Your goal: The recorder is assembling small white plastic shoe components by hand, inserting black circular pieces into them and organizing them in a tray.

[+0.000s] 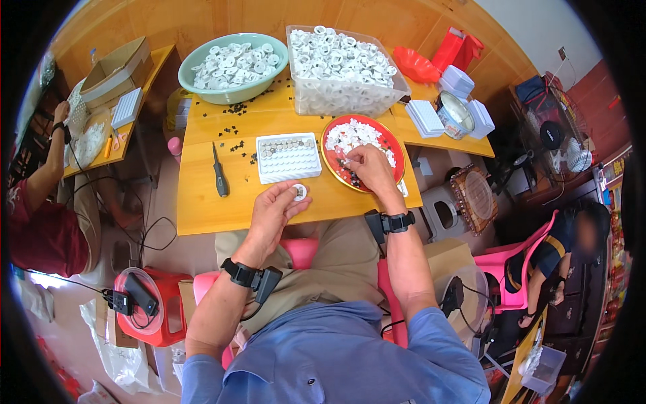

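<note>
Between the thumb and fingers of my left hand (274, 210) is a small round white plastic part (299, 192), held above the table's front edge. My right hand (369, 167) reaches into a red round tray with a gold rim (328, 165), its fingertips pinched together over the small parts there. White small pieces (351, 137) fill most of that tray, with black ones nearer my fingers. What the right fingertips hold is too small to make out. Just beyond my left hand stands a white moulded tray (288, 167), with round metallic pieces (286, 146) in its far rows.
A screwdriver (219, 172) lies left of the moulded tray. Small black pieces (232, 130) are scattered over the wooden table (195, 209). Behind stand a green basin (233, 94) and a clear bin (346, 97), both heaped with white parts. Other people sit at left and right.
</note>
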